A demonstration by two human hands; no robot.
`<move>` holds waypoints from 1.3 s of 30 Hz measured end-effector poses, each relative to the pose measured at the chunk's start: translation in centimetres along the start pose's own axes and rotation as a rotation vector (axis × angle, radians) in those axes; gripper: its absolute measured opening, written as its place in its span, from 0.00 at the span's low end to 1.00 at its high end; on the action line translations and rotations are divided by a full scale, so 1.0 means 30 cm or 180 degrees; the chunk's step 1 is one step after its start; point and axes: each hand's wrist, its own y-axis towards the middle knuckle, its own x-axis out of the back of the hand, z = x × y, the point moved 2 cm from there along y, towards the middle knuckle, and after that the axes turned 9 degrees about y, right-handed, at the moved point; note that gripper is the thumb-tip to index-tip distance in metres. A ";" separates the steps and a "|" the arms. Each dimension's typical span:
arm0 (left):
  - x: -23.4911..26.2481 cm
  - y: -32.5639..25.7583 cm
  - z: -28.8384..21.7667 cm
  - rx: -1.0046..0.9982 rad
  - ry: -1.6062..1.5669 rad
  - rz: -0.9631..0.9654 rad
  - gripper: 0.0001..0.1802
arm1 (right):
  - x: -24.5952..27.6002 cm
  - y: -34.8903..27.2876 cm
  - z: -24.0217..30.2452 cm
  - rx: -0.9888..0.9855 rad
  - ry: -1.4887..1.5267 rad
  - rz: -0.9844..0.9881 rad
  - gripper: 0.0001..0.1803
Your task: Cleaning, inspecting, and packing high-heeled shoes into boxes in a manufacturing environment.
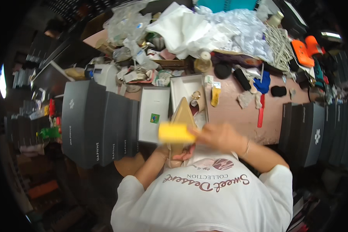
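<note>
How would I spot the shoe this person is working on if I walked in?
Find the pink worktable crowded with dark grey boxes. At its near edge, by the open white box, the left hand holds a tan pointed shoe. The right hand holds a yellow block against it; it's the only shoe out.

head view — straight down, close overhead

I see a yellow sponge [176, 132] on a tan shoe [181, 116], dark grey boxes [96, 123], a pink tabletop [235, 112], and my white shirt [205, 201].
</note>
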 end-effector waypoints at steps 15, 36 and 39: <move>-0.004 0.023 0.010 0.0356 0.0154 0.0378 0.37 | 0.059 -0.104 0.091 0.0524 -0.0031 0.0152 0.31; 0.059 0.040 0.006 0.0128 -0.0591 0.0945 0.40 | 0.032 -0.086 0.023 -0.0136 0.0945 0.0271 0.24; 0.221 0.028 0.098 -0.0114 -0.0729 -0.0925 0.39 | 0.033 0.008 0.145 0.0299 0.0698 0.0473 0.26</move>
